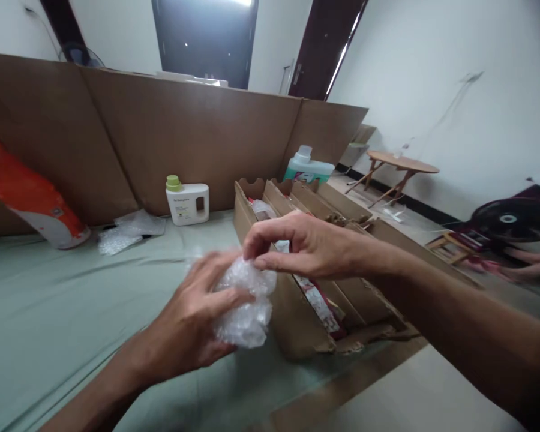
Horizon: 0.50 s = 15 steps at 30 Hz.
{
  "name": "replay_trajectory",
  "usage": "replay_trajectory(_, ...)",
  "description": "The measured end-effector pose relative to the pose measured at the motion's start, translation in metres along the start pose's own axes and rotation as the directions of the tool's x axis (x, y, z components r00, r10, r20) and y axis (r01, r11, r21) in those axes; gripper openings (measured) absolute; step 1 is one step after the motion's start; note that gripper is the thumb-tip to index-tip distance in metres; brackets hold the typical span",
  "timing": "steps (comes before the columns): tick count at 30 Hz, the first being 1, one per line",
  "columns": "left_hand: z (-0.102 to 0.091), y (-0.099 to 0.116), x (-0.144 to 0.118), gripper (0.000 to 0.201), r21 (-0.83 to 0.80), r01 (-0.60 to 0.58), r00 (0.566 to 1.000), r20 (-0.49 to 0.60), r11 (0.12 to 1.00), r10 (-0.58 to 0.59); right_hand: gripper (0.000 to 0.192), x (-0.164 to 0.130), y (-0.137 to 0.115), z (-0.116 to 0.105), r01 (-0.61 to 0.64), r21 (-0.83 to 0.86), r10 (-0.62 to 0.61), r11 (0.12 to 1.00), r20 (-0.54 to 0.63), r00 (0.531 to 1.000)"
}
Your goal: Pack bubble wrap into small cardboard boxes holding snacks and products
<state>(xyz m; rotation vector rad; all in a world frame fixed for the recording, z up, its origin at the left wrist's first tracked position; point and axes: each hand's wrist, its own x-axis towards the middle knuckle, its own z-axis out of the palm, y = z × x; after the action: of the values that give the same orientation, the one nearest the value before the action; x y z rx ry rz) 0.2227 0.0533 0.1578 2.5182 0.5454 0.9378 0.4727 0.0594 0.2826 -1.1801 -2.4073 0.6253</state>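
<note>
A crumpled bundle of clear bubble wrap [245,306] is held up over the green cloth, just left of the cardboard box. My left hand [198,306] wraps round its left side, with the thumb across the front. At the top edge, the thumb and forefinger of my right hand [292,246] pinch the wrap. Whether anything lies inside the bundle I cannot tell. Behind my right hand stands the divided cardboard box [292,327], its slots holding red and white packets [317,300], partly hidden by my arm.
On the green cloth [49,318] stand an orange and white bottle [40,204], flat bubble wrap pieces [135,231] and a white bottle with a green cap [189,203]. A teal bottle [308,168] is behind the box. A cardboard screen [198,132] borders the back.
</note>
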Motion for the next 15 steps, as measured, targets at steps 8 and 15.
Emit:
replay_trajectory(8,-0.01,-0.039,-0.055,0.073,-0.14,0.49,0.857,-0.103,0.861,-0.505,0.007,0.012,0.186,-0.061,-0.686,-0.257,0.635,0.68,-0.261,0.727)
replay_trajectory(15,-0.007,-0.059,-0.08,0.066,-0.109,0.649,0.751,-0.066,0.753,-0.657,0.007,0.016,0.214,-0.025,-0.629,-0.284,0.635,0.724,-0.083,0.768)
